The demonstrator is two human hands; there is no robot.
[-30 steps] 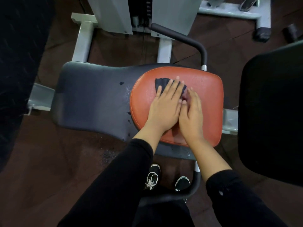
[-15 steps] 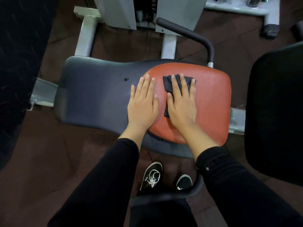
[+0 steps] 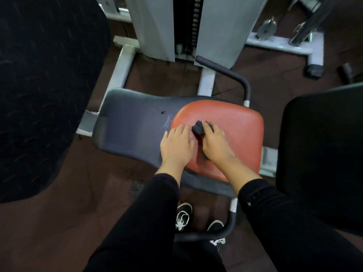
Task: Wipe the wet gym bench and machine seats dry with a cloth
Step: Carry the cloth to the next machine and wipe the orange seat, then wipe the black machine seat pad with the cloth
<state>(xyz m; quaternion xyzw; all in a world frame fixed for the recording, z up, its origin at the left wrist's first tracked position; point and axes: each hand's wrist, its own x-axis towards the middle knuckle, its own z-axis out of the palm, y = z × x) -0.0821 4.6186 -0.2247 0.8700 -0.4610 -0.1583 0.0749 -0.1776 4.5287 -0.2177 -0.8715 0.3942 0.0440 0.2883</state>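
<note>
Here, right hand [image 3: 215, 142] gripping bunched cloth [image 3: 198, 128] mid orange seat [image 3: 235, 138], flat left hand [image 3: 176, 146] over its left edge.

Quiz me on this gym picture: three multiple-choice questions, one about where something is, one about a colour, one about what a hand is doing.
1. Where is the cloth?
A. on the floor
B. on the orange seat pad
C. over the black handle

2. What colour is the pad beside the orange seat pad?
A. dark grey
B. white
C. green

3. What is the right hand doing?
A. hanging idle
B. gripping the bunched cloth
C. pulling a handle

Answers: 1 B, the cloth lies on the orange pad. 2 A, the grey pad adjoins it. 3 B, its fingers curl round the cloth.
</note>
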